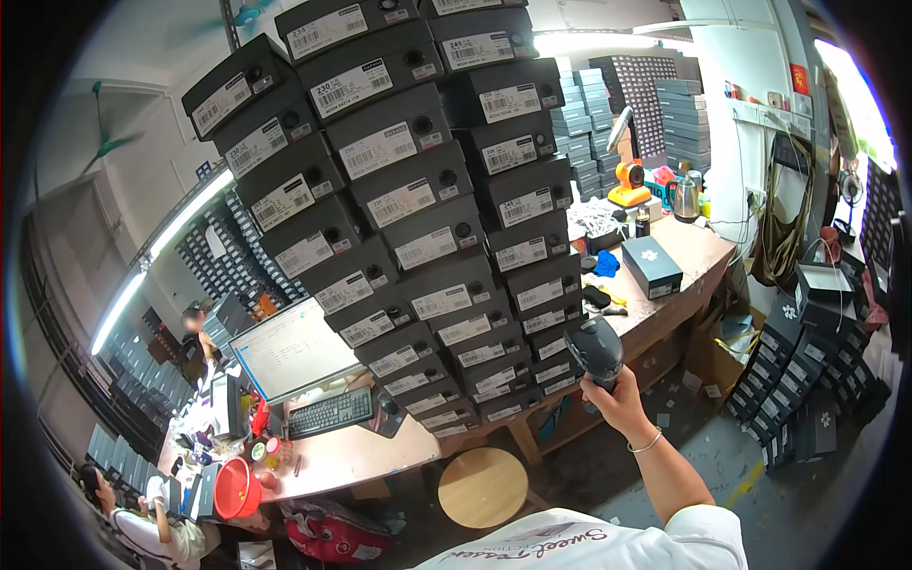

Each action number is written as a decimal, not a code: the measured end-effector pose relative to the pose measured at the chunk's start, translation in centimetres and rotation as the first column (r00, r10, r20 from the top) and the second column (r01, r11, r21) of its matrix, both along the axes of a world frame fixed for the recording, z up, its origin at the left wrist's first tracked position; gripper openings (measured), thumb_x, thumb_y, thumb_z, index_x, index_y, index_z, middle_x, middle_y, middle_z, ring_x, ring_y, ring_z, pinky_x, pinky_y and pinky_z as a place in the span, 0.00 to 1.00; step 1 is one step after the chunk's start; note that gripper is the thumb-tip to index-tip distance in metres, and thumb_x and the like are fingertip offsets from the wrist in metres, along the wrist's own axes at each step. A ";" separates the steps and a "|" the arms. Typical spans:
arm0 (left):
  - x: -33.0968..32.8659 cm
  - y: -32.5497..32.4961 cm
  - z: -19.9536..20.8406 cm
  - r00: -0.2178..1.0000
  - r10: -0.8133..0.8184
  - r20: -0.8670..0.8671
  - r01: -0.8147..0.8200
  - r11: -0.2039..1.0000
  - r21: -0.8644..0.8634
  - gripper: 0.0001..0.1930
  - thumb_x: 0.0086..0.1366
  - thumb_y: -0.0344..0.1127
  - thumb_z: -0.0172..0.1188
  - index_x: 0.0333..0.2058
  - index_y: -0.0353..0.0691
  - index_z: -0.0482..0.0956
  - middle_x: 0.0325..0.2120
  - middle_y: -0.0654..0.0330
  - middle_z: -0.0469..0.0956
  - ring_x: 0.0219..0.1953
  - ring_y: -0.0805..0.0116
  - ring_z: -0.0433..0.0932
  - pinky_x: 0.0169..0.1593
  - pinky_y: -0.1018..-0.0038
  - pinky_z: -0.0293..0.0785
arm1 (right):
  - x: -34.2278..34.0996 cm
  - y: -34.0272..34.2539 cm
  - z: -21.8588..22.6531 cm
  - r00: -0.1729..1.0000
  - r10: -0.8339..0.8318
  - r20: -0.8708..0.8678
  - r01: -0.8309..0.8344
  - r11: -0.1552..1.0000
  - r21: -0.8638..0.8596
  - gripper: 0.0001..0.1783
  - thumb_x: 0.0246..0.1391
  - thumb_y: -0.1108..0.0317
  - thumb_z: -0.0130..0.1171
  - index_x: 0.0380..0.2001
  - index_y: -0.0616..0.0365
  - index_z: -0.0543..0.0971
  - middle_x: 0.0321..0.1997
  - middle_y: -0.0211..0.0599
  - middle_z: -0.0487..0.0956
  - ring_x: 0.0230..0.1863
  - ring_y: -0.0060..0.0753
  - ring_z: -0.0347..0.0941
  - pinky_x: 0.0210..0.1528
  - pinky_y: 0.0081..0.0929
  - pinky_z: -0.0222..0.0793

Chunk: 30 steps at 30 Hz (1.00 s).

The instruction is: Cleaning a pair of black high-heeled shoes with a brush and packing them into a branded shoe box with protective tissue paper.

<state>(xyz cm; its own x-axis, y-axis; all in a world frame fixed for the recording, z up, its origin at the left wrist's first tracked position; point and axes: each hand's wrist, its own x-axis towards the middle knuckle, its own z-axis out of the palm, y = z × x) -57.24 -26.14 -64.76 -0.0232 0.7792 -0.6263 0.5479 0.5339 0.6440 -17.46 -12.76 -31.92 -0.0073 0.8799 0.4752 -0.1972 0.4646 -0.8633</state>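
My right hand is wrapped round the handle of a black handheld barcode scanner. The scanner is raised in front of the lower right side of a tall stack of dark grey shoe boxes. The boxes stand in several columns, and their label ends, with white barcode labels and round black holes, are turned toward me. A gap separates the scanner from the nearest boxes. A thin bracelet circles my right wrist. My left hand is out of the picture.
Left of the stack stand a lit monitor and a keyboard. A round wooden stool is below. A single box lies on the right table; more boxes are piled on the floor. Two people are at the left.
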 end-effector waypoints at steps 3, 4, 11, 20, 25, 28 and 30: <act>-0.2 -0.4 -0.2 0.999 0.027 0.021 -0.027 1.000 0.015 0.23 0.64 0.51 0.54 0.43 0.35 0.78 0.35 0.51 0.80 0.38 0.62 0.78 0.42 0.69 0.72 | -0.5 -0.5 0.7 0.999 -0.020 0.036 0.019 0.999 0.032 0.07 0.48 0.73 0.62 0.30 0.61 0.75 0.24 0.25 0.75 0.26 0.14 0.68 0.29 0.17 0.65; -0.2 -0.4 -0.4 0.999 0.032 0.029 -0.032 0.999 0.019 0.23 0.64 0.51 0.54 0.43 0.35 0.78 0.35 0.51 0.80 0.38 0.62 0.78 0.42 0.69 0.72 | -0.6 -0.4 1.4 0.998 -0.022 0.060 0.019 0.998 0.059 0.07 0.48 0.73 0.62 0.30 0.62 0.75 0.24 0.25 0.75 0.26 0.14 0.68 0.29 0.17 0.65; -1.7 -2.4 -1.6 0.995 0.087 0.053 -0.088 0.996 0.015 0.22 0.64 0.51 0.54 0.43 0.35 0.78 0.35 0.52 0.80 0.37 0.63 0.78 0.42 0.69 0.72 | -3.8 -0.5 10.8 0.986 0.029 0.163 -0.085 0.934 0.347 0.08 0.47 0.72 0.62 0.30 0.64 0.75 0.20 0.24 0.74 0.23 0.13 0.67 0.25 0.17 0.63; -3.1 -3.4 -2.8 0.993 0.093 0.069 -0.093 0.996 0.002 0.22 0.64 0.51 0.54 0.42 0.35 0.78 0.34 0.52 0.80 0.36 0.63 0.78 0.41 0.69 0.72 | -6.6 -0.8 18.7 0.983 0.037 0.181 -0.107 0.913 0.395 0.11 0.48 0.69 0.63 0.31 0.63 0.75 0.22 0.25 0.74 0.23 0.11 0.66 0.25 0.15 0.62; -3.6 -4.6 -3.6 0.993 0.093 0.067 -0.092 0.996 -0.010 0.22 0.64 0.50 0.55 0.41 0.35 0.78 0.33 0.53 0.80 0.36 0.64 0.78 0.40 0.69 0.72 | -7.6 -0.1 17.3 0.984 0.059 0.165 -0.115 0.929 0.352 0.11 0.49 0.67 0.63 0.31 0.62 0.74 0.23 0.24 0.74 0.25 0.11 0.65 0.27 0.14 0.61; -3.8 -5.4 -4.0 0.992 0.106 0.074 -0.105 0.994 -0.018 0.22 0.64 0.50 0.55 0.41 0.35 0.78 0.33 0.53 0.81 0.36 0.64 0.78 0.40 0.69 0.72 | -9.2 0.3 18.5 0.978 0.137 0.156 -0.180 0.933 0.311 0.11 0.51 0.66 0.61 0.32 0.63 0.74 0.22 0.23 0.73 0.23 0.11 0.66 0.25 0.14 0.62; -4.0 -6.1 -4.3 0.990 0.118 0.078 -0.117 0.993 -0.022 0.21 0.64 0.50 0.55 0.41 0.35 0.78 0.33 0.53 0.81 0.35 0.64 0.78 0.40 0.69 0.72 | -10.8 1.2 20.1 0.978 0.136 0.155 -0.179 0.935 0.307 0.12 0.52 0.64 0.61 0.32 0.63 0.74 0.21 0.24 0.72 0.21 0.12 0.67 0.23 0.15 0.64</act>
